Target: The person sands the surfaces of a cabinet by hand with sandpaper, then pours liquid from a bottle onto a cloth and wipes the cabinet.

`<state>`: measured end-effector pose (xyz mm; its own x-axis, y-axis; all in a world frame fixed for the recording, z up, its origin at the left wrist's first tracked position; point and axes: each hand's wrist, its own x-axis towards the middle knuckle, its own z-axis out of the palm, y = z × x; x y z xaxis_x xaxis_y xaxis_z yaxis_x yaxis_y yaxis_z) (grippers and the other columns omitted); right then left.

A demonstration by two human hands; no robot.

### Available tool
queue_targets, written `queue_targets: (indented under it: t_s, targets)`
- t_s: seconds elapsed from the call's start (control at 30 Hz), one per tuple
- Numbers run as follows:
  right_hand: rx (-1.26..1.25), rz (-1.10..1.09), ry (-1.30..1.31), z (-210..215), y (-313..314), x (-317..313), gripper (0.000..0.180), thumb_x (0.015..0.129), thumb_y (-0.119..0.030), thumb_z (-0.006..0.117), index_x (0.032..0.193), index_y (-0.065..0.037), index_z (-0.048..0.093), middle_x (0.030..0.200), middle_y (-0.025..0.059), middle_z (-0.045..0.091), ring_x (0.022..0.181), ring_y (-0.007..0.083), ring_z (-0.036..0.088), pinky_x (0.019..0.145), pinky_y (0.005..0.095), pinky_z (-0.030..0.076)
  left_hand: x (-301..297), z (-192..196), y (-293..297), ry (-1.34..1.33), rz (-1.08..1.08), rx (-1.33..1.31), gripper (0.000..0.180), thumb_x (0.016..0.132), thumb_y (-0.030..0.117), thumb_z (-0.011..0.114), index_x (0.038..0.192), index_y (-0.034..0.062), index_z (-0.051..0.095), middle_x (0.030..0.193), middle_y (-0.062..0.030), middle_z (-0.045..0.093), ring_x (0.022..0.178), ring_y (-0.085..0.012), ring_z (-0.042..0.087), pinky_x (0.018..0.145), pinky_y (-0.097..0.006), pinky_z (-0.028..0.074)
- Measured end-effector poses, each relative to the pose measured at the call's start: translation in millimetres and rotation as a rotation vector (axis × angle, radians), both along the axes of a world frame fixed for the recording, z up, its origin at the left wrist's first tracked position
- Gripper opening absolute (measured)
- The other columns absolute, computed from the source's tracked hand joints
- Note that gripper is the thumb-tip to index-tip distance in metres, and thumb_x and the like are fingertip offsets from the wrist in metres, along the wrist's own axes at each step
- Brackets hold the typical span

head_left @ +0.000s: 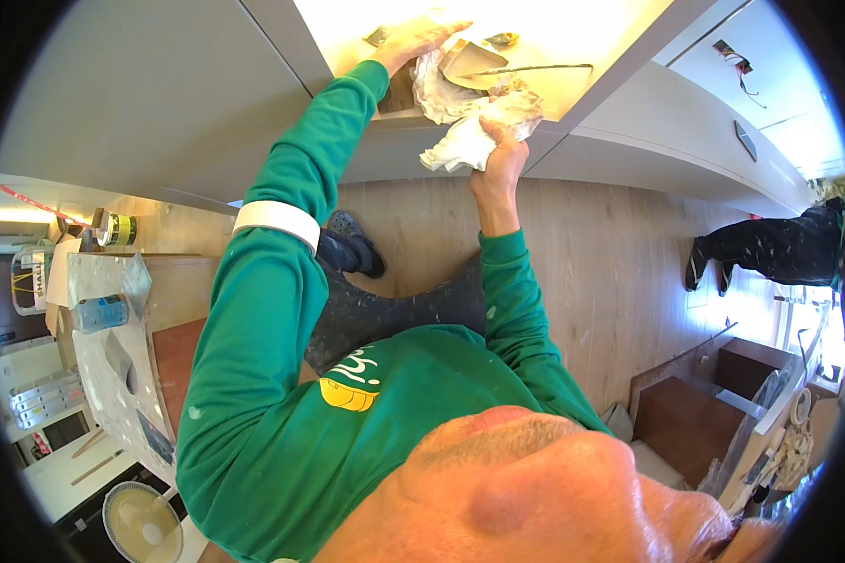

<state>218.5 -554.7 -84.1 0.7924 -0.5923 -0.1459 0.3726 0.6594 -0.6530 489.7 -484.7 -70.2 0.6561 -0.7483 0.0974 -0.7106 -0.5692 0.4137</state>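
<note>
My left hand (421,39) reaches into a brightly lit recess (573,28), its fingers stretched out near the surface. Closed around the lower part of a crumpled white cloth or paper (468,143) is my right hand (503,161), at the recess's front edge. More of the white material bunches up between the two hands. Beside it lies a grey, flat, plate-like piece (472,64), whose kind I cannot make out. A thin dark rod (545,68) extends rightward from there. Small dark-and-yellow pieces (502,40) lie farther in. Strong light washes out part of the recess.
Grey panels (178,103) flank the recess. Another person in dark, spattered trousers (770,251) is at the right on the wood floor (591,272). Brown boxes (690,418) stand lower right. At left, a spattered worktable (113,361) bears a blue-tinted container (100,313); a fan (141,524) stands below.
</note>
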Motion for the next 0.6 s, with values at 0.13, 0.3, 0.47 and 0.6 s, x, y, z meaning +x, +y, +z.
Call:
queue_targets:
  t_s: [0.13,0.3,0.47,0.6]
  targets:
    - [0.023,-0.02,-0.074,-5,-6,2,0.043,0.085,0.011,0.063,0.128,0.01,0.06,0.12,0.0151,0.067,0.102,0.0259,0.068,0.087,0.0375,0.055,3,-6,-8,-0.123,-0.001,0.039,0.046,0.109,0.028,0.036,0.152,0.027,0.05,0.157,-0.0088,0.047,0.139,-0.0285,0.049,0.119,-0.039,0.036]
    - [-0.004,-0.013,-0.089,-5,-6,4,0.044,0.086,0.01,0.063,0.13,0.01,0.059,0.121,0.0148,0.066,0.104,0.0263,0.067,0.089,0.0378,0.055,14,-10,-4,-0.138,0.006,0.026,0.042,0.107,0.027,0.043,0.147,0.0251,0.057,0.154,-0.0095,0.051,0.138,-0.0285,0.051,0.117,-0.039,0.039]
    - [0.011,-0.044,-0.063,-10,-8,6,0.044,0.085,0.009,0.063,0.129,0.01,0.059,0.119,0.0142,0.067,0.102,0.0255,0.067,0.089,0.0372,0.054,-2,5,-8,0.137,0.057,-0.117,0.047,0.1,0.032,0.061,0.146,0.0217,0.058,0.149,-0.0092,0.057,0.135,-0.0258,0.054,0.114,-0.037,0.042]
    - [-0.016,-0.064,-0.041,-10,-10,3,0.044,0.085,0.009,0.063,0.128,0.011,0.06,0.118,0.0134,0.067,0.103,0.0247,0.067,0.089,0.0361,0.054,-17,10,-19,0.256,0.118,-0.294,0.048,0.096,0.033,0.071,0.14,0.014,0.063,0.147,-0.0085,0.059,0.131,-0.0247,0.056,0.112,-0.037,0.043]
